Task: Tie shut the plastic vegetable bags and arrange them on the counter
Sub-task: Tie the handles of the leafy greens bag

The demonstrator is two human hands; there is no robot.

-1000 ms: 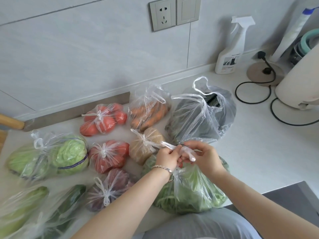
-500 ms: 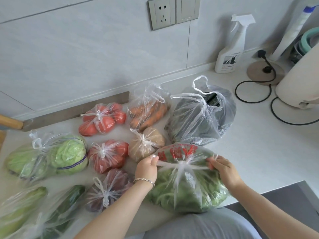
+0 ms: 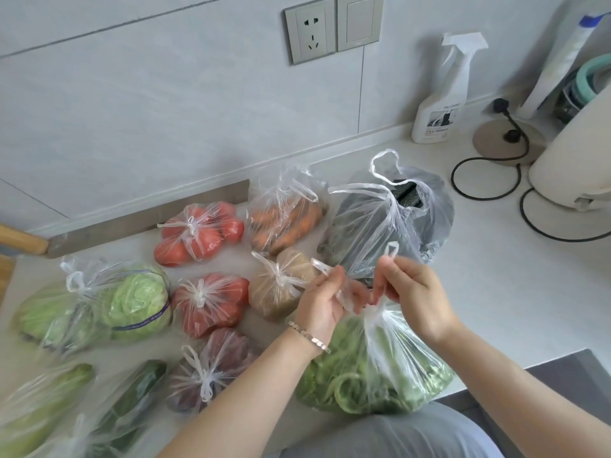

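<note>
Clear plastic bag of green leafy vegetables [image 3: 373, 375] sits at 5 o'clock in view, on the near edge of the pale counter [image 3: 512, 292], against the person's body. Half a second back the hands were spread wide, hauling the two handles flat across the bag's top. Now they have come together and risen. Left hand [image 3: 322, 305] pinches one twisted handle tail and right hand [image 3: 413, 292] pinches the other, its white handle loop [image 3: 391, 251] sticking up. Hands are close, seemingly just apart. Bag neck is gathered to a point right beneath them. Reading: first throw cinched, second probably starting, knot not yet finished. Still loose-handled are the large grey-tinted plastic bag of dark greens [image 3: 390, 223] at 12 o'clock from the hands and the clear bag of orange carrots [image 3: 284, 219] at 11 o'clock. Knotted bag of red tomatoes [image 3: 198, 233] lies further out at 10 o'clock.
</note>
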